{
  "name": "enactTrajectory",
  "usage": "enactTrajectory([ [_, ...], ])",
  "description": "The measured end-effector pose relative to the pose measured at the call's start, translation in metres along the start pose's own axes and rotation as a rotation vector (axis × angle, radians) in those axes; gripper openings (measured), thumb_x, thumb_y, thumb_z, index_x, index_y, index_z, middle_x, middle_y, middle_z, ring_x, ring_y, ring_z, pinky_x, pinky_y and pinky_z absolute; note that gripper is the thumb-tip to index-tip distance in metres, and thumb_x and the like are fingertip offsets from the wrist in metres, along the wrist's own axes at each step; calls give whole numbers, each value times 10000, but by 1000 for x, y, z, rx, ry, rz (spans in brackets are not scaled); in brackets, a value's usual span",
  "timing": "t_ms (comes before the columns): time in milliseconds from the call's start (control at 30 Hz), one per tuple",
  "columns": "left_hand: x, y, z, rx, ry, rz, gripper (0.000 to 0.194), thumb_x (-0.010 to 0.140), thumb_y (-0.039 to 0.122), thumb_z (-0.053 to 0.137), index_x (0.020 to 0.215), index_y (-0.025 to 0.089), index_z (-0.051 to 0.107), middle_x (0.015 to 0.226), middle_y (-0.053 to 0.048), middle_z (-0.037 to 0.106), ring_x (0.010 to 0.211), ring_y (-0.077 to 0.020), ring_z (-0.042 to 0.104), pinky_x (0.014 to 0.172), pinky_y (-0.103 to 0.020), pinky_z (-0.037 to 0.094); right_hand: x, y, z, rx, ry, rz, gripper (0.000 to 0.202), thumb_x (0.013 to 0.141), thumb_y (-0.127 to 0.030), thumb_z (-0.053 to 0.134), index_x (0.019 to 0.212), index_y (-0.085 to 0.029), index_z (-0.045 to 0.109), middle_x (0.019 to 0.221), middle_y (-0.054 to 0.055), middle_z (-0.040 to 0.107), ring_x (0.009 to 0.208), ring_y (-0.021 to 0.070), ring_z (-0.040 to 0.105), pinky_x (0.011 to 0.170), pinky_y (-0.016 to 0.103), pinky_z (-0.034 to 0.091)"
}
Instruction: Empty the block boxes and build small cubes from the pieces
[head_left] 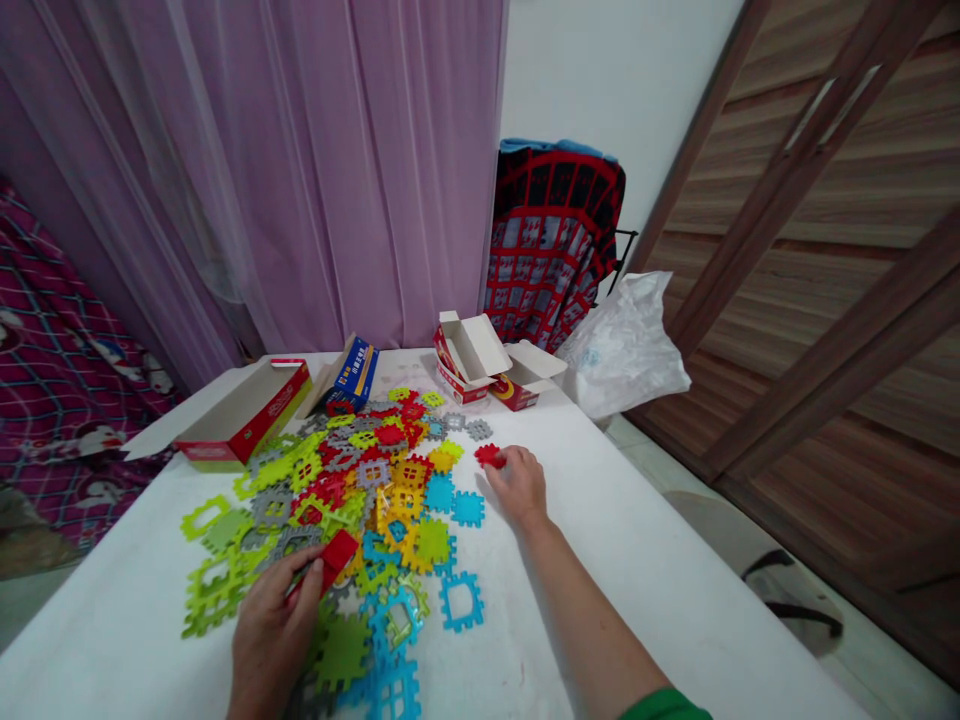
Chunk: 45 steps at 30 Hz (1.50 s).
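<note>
at seven o'clock of the pile, the left hand is closed on a flat red piece. the right hand, at three o'clock, pinches a small toothed red piece (whether it touches the counter, i cannot tell).

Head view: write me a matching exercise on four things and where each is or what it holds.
1. Left hand
2. Right hand
3. Blue box
4. White plastic bag

A. Beside the far right corner of the table
B. Holding a toothed red piece
C. Toward the far edge, between open red boxes
D. Holding a flat red piece

Pairs: 1-D; 2-B; 3-C; 4-A
</note>
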<state>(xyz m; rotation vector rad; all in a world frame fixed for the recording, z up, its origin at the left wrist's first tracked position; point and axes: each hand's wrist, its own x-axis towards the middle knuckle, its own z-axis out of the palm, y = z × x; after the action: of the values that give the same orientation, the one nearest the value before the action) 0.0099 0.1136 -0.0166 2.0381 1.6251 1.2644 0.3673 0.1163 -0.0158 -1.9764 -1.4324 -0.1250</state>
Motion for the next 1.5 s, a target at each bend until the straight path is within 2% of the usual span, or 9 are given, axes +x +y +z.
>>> enactTrajectory([
  [167, 1, -2, 3, -11, 27, 35, 318, 792, 514, 545, 855, 255, 717, 836, -19, 760, 758, -216, 694, 739, -331, 557, -36, -5, -8, 150, -221, -297, 236, 769, -346, 705, 973, -233, 669, 1087, 47, 687, 1040, 202, 589, 902, 306, 422],
  [367, 1, -5, 5, -12, 41, 36, 348, 784, 527, 537, 844, 242, 726, 817, -28, 763, 746, -214, 696, 719, -323, 554, -50, -6, -9, 168, -239, -323, 232, 842, -395, 638, 999, -239, 707, 1107, 66, 712, 1016, 218, 617, 889, 340, 429],
  [533, 1, -5, 6, -16, 28, 27, 353, 782, 537, 543, 854, 246, 729, 813, -30, 760, 749, -218, 697, 715, -328, 552, -52, 4, -11, 179, -135, 4, 363, 946, -426, 413, 1005, -228, 712, 801, 29, 725, 736, 174, 645, 720, 274, 463],
  [633, 1, -5, 6, -16, 32, 18, 361, 785, 539, 537, 861, 244, 730, 830, -35, 760, 759, -223, 699, 737, -340, 552, -54, 14, -12, 49, -24, 139, 335, 909, -397, 442, 999, -223, 714, 868, 40, 718, 807, 193, 640, 721, 281, 457],
  [733, 1, -5, 7, -17, 44, 7, 368, 779, 544, 532, 848, 242, 731, 828, -38, 760, 762, -227, 698, 728, -340, 555, -55, 18, -15, -23, 55, 149, 300, 868, -351, 487, 1020, -198, 695, 1003, 69, 692, 909, 201, 618, 785, 293, 447],
  [933, 2, -3, 6, -21, 39, 24, 357, 779, 533, 533, 841, 243, 733, 820, -37, 761, 748, -228, 696, 707, -340, 557, -59, 3, -23, -83, -41, 32, 254, 749, -334, 653, 965, -201, 647, 974, 51, 673, 938, 223, 579, 828, 314, 393],
  [1133, 2, -4, 5, -6, 42, 43, 350, 791, 528, 530, 852, 244, 725, 823, -37, 757, 754, -229, 695, 718, -344, 554, -59, 0, -23, -100, -34, -2, 210, 757, -280, 637, 952, -202, 651, 943, 42, 680, 919, 211, 576, 825, 309, 369],
  [1300, 2, -2, 4, -3, 23, 52, 342, 802, 527, 531, 868, 249, 719, 830, -32, 758, 753, -224, 693, 719, -335, 554, -55, 10, -21, -168, 58, 116, 228, 761, -313, 642, 951, -189, 662, 955, 56, 690, 927, 225, 586, 814, 318, 371],
  [1500, 1, -1, 3, -2, 19, 53, 343, 805, 519, 531, 873, 239, 717, 832, -37, 757, 748, -223, 691, 725, -338, 551, -48, 14, -24, -220, -3, 220, 259, 781, -348, 658, 988, -194, 673, 991, 62, 692, 963, 238, 590, 805, 329, 357],
])
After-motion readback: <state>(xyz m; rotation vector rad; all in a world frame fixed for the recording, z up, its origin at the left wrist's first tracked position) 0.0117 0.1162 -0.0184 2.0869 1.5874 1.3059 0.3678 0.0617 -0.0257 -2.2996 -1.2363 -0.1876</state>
